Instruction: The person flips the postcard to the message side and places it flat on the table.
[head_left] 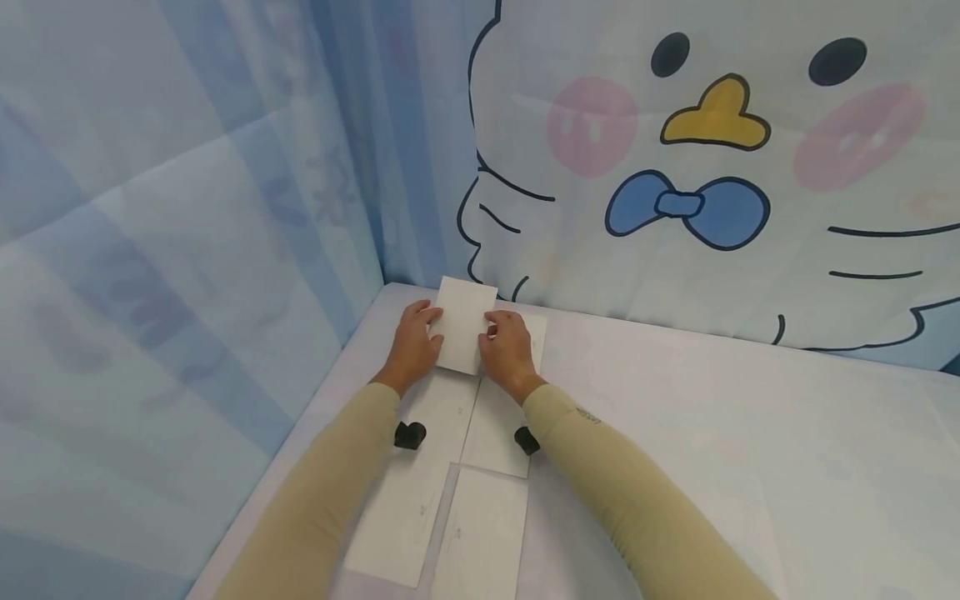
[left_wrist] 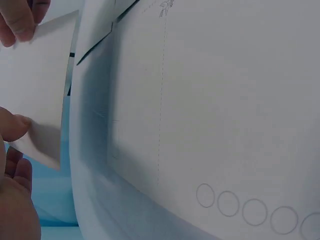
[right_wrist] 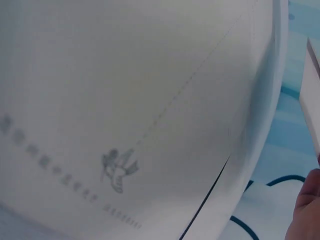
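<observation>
Near the table's back left corner, both hands hold a blank white card [head_left: 463, 323] tilted up above the table. My left hand [head_left: 412, 346] pinches its left edge, thumb on the near face and fingers behind, as the left wrist view shows. Opposite it, the right hand [head_left: 510, 354] grips the right edge. Under the forearms lie more white cards [head_left: 483, 533], laid out in two columns. One card [left_wrist: 225, 100] in the left wrist view carries a dashed line and a row of printed circles. The right wrist view shows a card [right_wrist: 165, 75] with a small bird print.
The white table [head_left: 750, 433] stretches away to the right. Pale blue curtain [head_left: 187, 208] hangs along its left side, and a cartoon-printed cloth [head_left: 570, 250] stands behind the back edge. A black wrist camera [head_left: 409, 435] sits below the left wrist, another black camera [head_left: 527, 440] below the right.
</observation>
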